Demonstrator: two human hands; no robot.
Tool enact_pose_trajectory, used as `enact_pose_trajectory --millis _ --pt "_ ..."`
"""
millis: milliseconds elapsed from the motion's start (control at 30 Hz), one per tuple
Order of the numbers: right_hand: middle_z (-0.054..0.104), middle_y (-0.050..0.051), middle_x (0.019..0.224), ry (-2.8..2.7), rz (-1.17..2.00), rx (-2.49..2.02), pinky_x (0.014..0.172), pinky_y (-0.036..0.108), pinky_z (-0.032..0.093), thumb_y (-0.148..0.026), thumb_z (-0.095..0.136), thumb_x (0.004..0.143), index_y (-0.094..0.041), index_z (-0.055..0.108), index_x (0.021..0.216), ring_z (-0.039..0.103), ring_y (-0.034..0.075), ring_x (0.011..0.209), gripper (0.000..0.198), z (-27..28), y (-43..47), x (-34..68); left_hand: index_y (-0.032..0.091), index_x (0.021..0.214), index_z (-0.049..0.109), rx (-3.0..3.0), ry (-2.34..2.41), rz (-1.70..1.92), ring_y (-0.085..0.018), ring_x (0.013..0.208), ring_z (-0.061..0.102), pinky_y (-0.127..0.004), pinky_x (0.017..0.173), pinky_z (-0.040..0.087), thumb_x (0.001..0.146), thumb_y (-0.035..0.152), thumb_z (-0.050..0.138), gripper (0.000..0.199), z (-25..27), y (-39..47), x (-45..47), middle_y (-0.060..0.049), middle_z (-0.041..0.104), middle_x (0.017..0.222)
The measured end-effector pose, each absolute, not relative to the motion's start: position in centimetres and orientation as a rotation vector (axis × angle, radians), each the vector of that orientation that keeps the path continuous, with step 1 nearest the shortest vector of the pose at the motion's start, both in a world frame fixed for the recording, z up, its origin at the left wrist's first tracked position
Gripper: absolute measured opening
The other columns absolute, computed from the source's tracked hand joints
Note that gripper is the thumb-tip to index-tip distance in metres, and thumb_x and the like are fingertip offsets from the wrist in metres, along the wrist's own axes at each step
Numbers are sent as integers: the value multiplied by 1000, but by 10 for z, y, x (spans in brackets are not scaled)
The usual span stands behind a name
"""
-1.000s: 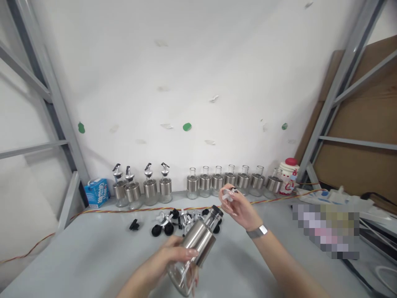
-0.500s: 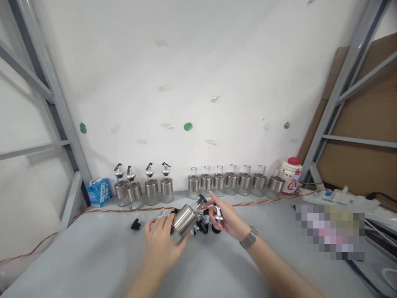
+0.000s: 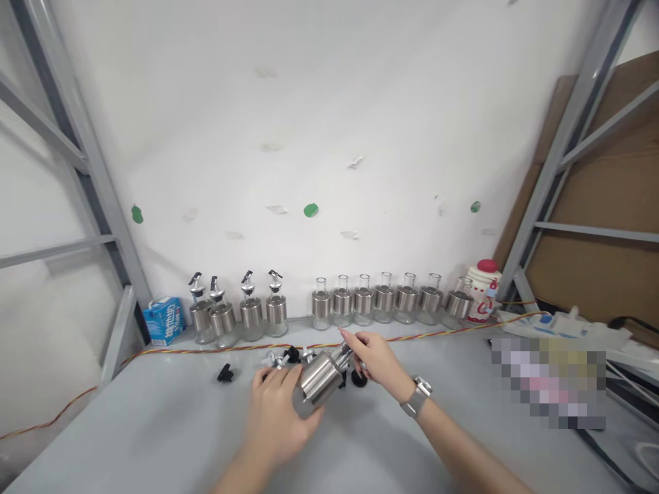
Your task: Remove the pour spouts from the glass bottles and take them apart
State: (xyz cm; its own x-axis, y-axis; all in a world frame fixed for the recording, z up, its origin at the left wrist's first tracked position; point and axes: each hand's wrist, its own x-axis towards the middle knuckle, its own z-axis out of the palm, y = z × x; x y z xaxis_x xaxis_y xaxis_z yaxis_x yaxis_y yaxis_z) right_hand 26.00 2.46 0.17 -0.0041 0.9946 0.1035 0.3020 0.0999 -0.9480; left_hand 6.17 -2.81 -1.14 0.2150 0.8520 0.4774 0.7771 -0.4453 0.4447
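The steel-sleeved bottle (image 3: 320,379) is tilted above the middle of the counter (image 3: 154,412), neck toward the back right corner. The left hand (image 3: 281,415) has its fingers clamped around the body; the right hand (image 3: 373,358) curls at the mouth, its exact grip hidden. Other bottles (image 3: 363,302) line the back edge.

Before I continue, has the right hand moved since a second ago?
Yes: the right hand has moved down and slightly left in the picture, judged against the middle green wall patch.
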Motion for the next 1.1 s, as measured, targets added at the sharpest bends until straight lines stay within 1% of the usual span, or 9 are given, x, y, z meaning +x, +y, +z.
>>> enact_pose_trajectory --millis 100,167,333,467,600,700,867,1000,1100 --pt "43 -5 32 -1525 932 -1334 28 19 24 -59 46 73 -20 39 51 37 7 25 45 5 24 264 22 87 64 2120 1463 980 -27 78 53 -39 84 30 56 45 68 39 -7 -30 64 -5 65 77" --pt "43 -5 32 -1545 959 -1303 28 19 23 -58 45 74 -20 40 52 37 7 25 45 8 23 267 20 80 65 1950 1384 908 -26 77 53 -35 76 35 53 46 69 38 -3 -32 65 -4 64 74" --pt "46 -5 37 -1585 1053 -1146 27 18 22 -55 45 76 -19 42 56 35 6 26 41 12 20 270 12 83 61 1523 1210 771 -21 72 56 -29 65 41 54 40 71 41 6 -38 66 -3 62 74" --pt "49 -3 41 -1576 1126 -1059 27 17 22 -54 45 77 -19 42 57 36 6 28 41 13 19 271 11 81 55 1260 1084 700 -18 61 59 -29 60 43 55 32 71 37 14 -41 66 -3 63 63" --pt "52 -1 42 -1577 1231 -1040 26 17 24 -56 42 77 -18 44 55 39 7 29 45 14 19 272 12 80 50 1106 994 636 -20 53 61 -30 55 43 59 29 68 32 16 -42 65 -3 63 54" --pt "51 -1 41 -1580 1293 -1016 25 17 23 -56 40 78 -16 46 51 39 7 27 49 13 20 272 12 78 51 1069 936 615 -21 49 60 -31 51 44 61 31 66 30 14 -42 65 -5 63 51" --pt "49 -1 37 -1541 1375 -1049 23 17 24 -59 37 78 -16 46 46 38 7 24 55 8 23 267 11 74 54 1064 1002 633 -20 51 60 -33 53 46 60 34 65 29 14 -42 69 -5 62 53" --pt "49 -2 36 -1486 1264 -1149 22 17 25 -62 39 74 -17 43 50 40 8 24 51 3 26 263 10 72 58 1179 1071 661 -19 55 60 -30 55 45 59 38 66 32 13 -41 71 -3 60 56" --pt "47 -5 33 -1487 1182 -1213 22 17 25 -62 42 73 -18 42 55 39 8 23 47 4 26 262 12 78 61 1514 1235 738 -21 67 59 -30 59 44 58 44 66 37 6 -40 71 -4 63 67"
